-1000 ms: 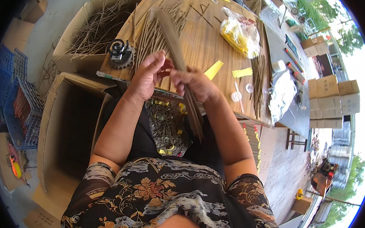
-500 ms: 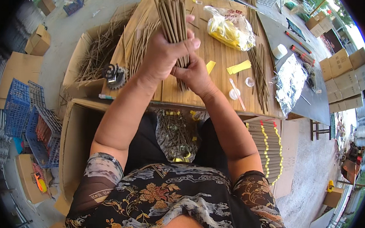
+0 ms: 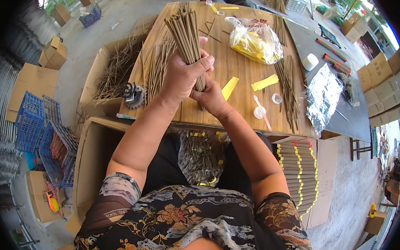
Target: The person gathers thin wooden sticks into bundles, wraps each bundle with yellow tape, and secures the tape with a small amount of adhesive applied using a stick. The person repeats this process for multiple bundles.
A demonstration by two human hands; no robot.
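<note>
A thick bundle of thin brown sticks [image 3: 187, 35], perhaps incense, stands nearly upright above the wooden table, its top leaning left and fanned out. Wrapped round its middle is my left hand [image 3: 185, 73], thumb across the front. Lower down, my right hand [image 3: 210, 98] closes round the bottom part of the bundle. Beside my right hand lies a yellow paper strip [image 3: 230, 88] on the table. More loose sticks [image 3: 160, 67] lie to the left of my left forearm. The fingers behind the bundle are partly hidden.
On the wooden table [image 3: 237, 113] are a plastic bag of yellow strips [image 3: 255, 41], a small white tub [image 3: 259, 112] with a flat pink stick, and a dark geared device [image 3: 133, 95]. A carton of sticks [image 3: 107, 69] stands left; banded stick bundles [image 3: 298, 172] lie right.
The bundle's top now leans further left and shows more of its stick ends. Both hands keep their grip. The whole view has shifted slightly, with the table lower and further right.
</note>
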